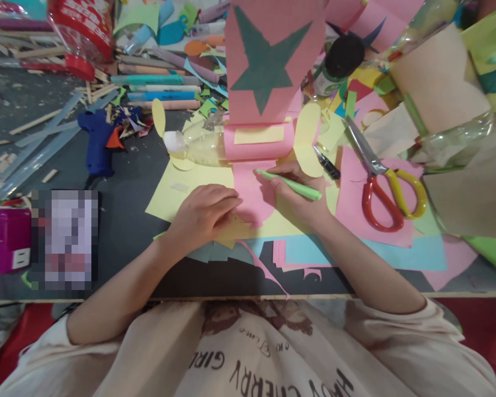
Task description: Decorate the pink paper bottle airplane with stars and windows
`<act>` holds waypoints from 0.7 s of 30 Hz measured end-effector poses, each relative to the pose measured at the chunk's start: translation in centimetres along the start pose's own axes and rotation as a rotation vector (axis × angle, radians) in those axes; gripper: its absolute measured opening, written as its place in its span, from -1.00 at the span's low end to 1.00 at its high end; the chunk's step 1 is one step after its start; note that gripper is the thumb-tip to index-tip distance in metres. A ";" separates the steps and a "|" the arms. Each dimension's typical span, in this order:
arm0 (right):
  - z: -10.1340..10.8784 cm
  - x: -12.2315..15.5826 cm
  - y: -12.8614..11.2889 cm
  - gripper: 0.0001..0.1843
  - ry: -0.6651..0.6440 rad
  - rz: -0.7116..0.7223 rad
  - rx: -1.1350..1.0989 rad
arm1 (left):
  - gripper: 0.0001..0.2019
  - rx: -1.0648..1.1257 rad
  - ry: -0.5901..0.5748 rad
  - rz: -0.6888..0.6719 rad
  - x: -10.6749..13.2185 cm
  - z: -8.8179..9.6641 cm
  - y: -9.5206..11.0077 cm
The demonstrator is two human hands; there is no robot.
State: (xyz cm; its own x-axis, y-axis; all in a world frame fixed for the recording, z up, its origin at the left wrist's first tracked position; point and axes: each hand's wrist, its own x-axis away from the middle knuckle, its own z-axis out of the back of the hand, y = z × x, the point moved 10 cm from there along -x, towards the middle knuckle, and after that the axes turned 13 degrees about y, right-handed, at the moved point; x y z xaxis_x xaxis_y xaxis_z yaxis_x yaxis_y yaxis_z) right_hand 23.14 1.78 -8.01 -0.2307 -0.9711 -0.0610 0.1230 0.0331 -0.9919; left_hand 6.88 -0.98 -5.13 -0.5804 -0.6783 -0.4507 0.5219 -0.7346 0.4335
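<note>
My right hand [300,193] is closed around a light green marker [300,187], its tip at a pink paper piece [256,190] with a rounded end. Resting at the left edge of that piece is my left hand [206,207], fingers bent together and pressed down on the paper. Just beyond lies a clear plastic bottle [202,144] on its side, with a white cap and a pink paper wrap [260,140] around it. Yellow paper ovals [307,138] stick out at both ends. Behind it stands a pink panel with a dark green star [264,63].
Scissors [380,176] with red and yellow handles lie to the right, beside a black-handled craft knife [327,162]. On the left are a blue glue gun [97,143], a phone-like screen [68,240] and a purple box [6,240]. Markers [161,95] and a red-labelled bottle [82,33] lie at the back.
</note>
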 end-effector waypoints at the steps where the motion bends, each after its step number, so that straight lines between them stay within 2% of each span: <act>1: 0.0 0.0 0.0 -0.80 0.002 -0.002 -0.013 | -0.75 0.000 -0.007 0.000 0.0 -0.1 0.0; 8: -0.5 0.2 1.0 -0.77 -0.044 -0.075 -0.101 | -0.76 -0.017 0.037 -0.053 0.0 0.3 0.4; 12: -0.5 0.3 1.4 -0.73 -0.021 -0.114 -0.099 | -0.75 -0.014 0.010 -0.027 0.1 0.0 0.2; 18: -0.5 -0.1 0.1 -0.93 -0.029 -0.054 -0.046 | -0.75 -0.001 0.002 -0.010 0.2 -0.1 0.0; 21: -0.5 -0.2 -0.1 -0.92 -0.053 -0.059 -0.014 | -0.76 -0.004 0.007 -0.035 0.2 -0.1 0.1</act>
State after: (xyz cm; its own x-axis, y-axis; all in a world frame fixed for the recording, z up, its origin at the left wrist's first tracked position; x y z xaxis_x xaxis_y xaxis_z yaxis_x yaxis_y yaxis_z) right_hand 22.70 2.11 -7.95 -0.1858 -0.9826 0.0035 0.0975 -0.0219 -0.9950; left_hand 6.85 -1.23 -5.22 -0.5940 -0.6525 -0.4706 0.5038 -0.7578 0.4147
